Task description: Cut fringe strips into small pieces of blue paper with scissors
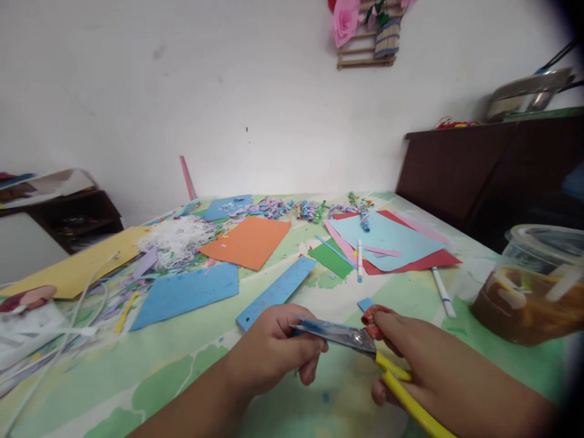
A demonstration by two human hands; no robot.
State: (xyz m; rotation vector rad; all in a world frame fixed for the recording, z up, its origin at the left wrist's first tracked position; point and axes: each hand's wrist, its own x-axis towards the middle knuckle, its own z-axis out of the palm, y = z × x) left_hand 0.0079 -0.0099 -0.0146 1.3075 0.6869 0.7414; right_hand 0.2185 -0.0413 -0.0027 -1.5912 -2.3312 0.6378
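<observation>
The step in hand looks like trimming or freeing something small at the yellow-handled scissors (362, 340), which lie across the space between the 2 hands, just above the worktop (219, 377). The right hand (413, 344) is curled around the yellow grips, and a red curled piece (373, 321), perhaps paper, sits at its fingertips beside the pivot. The left hand (280, 340) has its fingers bent close together around the blade tips; I cannot tell whether it pinches the steel or a scrap, since a bluish patch there is blurred. The blades look nearly together. Just beyond the right hand lies a small blue paper piece (365, 303), and past the left hand a long blue paper strip (276, 292); 2 white markers (359, 261) rest farther off. As a judgement, the next move calls for the left fingertips to stay clear of the edges, the blades to part under control, and the red piece to be kept out of the pivot.
</observation>
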